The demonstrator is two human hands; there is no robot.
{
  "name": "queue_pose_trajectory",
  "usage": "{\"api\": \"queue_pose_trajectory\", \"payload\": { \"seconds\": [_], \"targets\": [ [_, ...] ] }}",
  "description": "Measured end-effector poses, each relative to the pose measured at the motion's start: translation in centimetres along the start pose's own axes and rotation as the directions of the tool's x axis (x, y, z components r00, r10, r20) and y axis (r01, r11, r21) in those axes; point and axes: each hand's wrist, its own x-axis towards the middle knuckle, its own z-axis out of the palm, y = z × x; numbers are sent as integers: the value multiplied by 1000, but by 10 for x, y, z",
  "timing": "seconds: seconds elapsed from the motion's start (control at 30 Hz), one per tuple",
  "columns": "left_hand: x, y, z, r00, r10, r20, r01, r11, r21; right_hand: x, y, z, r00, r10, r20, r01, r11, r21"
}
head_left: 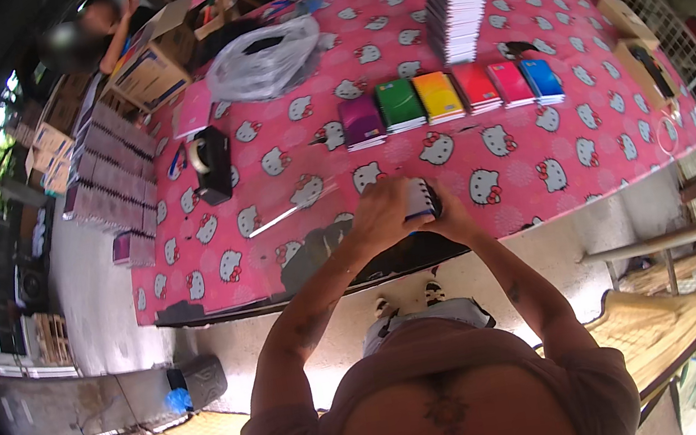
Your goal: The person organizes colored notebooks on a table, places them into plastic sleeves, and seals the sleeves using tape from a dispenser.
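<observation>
Both hands are gripping a small notebook (418, 197); it's sitting between them, left hand (377, 212) closing on its 9 o'clock side, right hand (451, 214) curling round 3 o'clock. White paper pages, black ring binding showing on the right edge. Glossy-covered rectangular notebooks (441, 95) are lying in a row, 11 to 2 o'clock. Crinkled clear plastic bag (263, 69) is slumping at 11, black tape dispenser (214, 167) standing at 10. Pink cat-print tablecloth (624, 119) is lying under those.

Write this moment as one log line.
Left hand and right hand: holding spiral notebook; ahead: row of coloured notebooks; beyond: tall red-topped stack
</observation>
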Motion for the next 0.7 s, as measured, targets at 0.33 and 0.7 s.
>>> {"api": "queue_pose_trajectory", "payload": {
  "seconds": [0.33, 0.7],
  "targets": [
    [-140, -188, -23, 419, -905, 74, 333, 78, -940, 86, 0, 150, 910, -272, 313, 405, 746, -529],
    [-86, -212, -19, 538, -807, 245, 570, 134, -811, 69, 6, 149, 959, 72, 275, 159, 663, -731]
  ]
}}
